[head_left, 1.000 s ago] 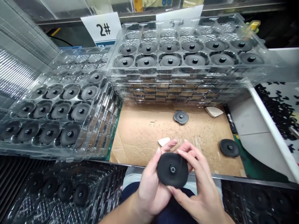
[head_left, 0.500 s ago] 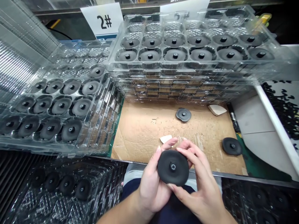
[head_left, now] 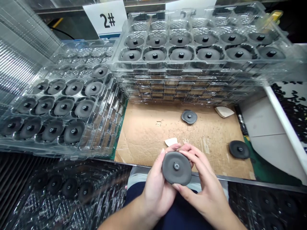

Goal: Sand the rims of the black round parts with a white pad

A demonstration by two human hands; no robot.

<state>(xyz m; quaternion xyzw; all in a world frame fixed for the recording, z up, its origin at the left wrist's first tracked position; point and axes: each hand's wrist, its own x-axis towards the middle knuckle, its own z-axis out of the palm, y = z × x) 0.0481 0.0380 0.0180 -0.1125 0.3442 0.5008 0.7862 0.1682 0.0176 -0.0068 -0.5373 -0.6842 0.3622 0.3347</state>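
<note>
A round black rubber-like disc with a short central stem (head_left: 177, 175) is held between my two hands, stem side up, above the front edge of the cardboard. My left hand (head_left: 158, 188) is closed around its left side, thumb along the rim. On the right, my right hand (head_left: 203, 182) grips the rim with the thumb at the bottom and fingers at the top. Just beyond my fingertips lies a white wedge-shaped piece (head_left: 171, 141). Two similar discs rest on the work surface, one behind (head_left: 189, 117) and another at the right (head_left: 239, 149).
Cardboard (head_left: 141, 134) covers the bench. Clear tray stacks holding discs stand at the back (head_left: 203, 65) and left (head_left: 96, 127). A darker-looking tray stack (head_left: 57, 204) sits low at left. Another white wedge (head_left: 224, 111) lies back right, near a white-edged bin (head_left: 285, 118) beside small black parts (head_left: 294, 105).
The held disc has tilted slightly and shifted a little up, its face now looking lighter. Both hands keep their grip; the camera view has shifted slightly.
</note>
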